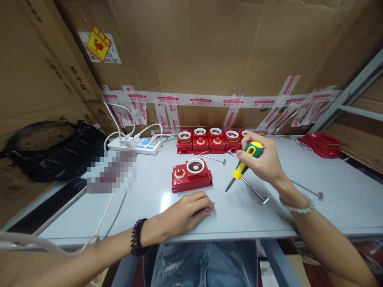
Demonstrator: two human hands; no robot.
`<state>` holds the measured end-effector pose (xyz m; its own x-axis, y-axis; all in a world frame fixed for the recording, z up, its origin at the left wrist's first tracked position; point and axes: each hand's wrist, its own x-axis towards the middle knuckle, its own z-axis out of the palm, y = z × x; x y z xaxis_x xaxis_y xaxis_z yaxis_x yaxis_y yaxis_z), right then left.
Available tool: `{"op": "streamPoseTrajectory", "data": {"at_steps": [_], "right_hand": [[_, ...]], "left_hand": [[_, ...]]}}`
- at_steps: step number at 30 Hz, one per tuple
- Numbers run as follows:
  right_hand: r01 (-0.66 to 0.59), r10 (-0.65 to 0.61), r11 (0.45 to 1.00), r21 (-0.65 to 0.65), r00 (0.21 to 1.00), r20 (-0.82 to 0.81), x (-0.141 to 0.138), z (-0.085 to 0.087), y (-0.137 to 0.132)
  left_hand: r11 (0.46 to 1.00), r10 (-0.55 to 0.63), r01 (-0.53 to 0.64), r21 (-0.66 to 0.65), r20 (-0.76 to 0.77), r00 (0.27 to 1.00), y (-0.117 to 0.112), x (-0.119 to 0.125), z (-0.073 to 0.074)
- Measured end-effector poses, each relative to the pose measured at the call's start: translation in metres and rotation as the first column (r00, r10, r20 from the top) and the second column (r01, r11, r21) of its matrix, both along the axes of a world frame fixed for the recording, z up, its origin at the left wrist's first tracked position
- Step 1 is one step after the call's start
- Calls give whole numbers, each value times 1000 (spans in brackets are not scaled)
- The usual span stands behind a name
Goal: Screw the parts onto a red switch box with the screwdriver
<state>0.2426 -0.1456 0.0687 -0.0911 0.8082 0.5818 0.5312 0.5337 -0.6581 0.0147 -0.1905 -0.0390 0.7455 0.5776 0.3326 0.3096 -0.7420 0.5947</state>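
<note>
My right hand [261, 157] is wrapped round a yellow-and-green screwdriver [238, 172], its metal tip angled down to the left above the table. My left hand [193, 209] rests low on the tabletop with curled fingers; at the fingertips shows a tiny shiny metal piece, apparently a screw [213, 203]. Just beyond that hand lies a red alarm housing [191, 185] with a white-ringed round disc and a red knob. The screwdriver is apart from this housing, to its right. Below my right hand, a thin metal rod with a T-shaped end [259, 193] lies on the table.
Several similar red housings [208, 145] stand in a row along the cardboard wall. Another T-ended rod [215, 159] lies before them, and one more [311, 192] at right. A white power strip [134, 146], black bag [66, 151] and phone [50, 205] occupy the left; red parts [323, 144] sit far right.
</note>
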Motion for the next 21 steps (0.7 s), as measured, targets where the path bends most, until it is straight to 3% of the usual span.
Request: {"op": "streamPoseTrajectory", "data": {"at_steps": [8, 12, 14, 17, 19, 21], "right_hand": [[-17, 16, 1000, 5, 1000, 15, -1, -4, 3], [-21, 21, 1000, 3, 1000, 19, -1, -6, 3], [-17, 17, 1000, 11, 1000, 17, -2, -6, 2], [-1, 1, 1000, 28, 1000, 10, -5, -6, 0], [16, -16, 999, 35, 1000, -3, -7, -5, -1], [31, -31, 999, 42, 999, -13, -8, -4, -1]], "left_hand": [[994, 109, -108, 21, -19, 994, 6, 6, 0], [983, 134, -133, 130, -6, 991, 7, 0, 10], [946, 215, -215, 242, 27, 976, 10, -10, 21], [826, 487, -452, 338, -21, 873, 18, -31, 33], [809, 564, -518, 278, -118, 817, 24, -46, 34], [866, 499, -478, 145, -198, 844, 27, -56, 28]]}}
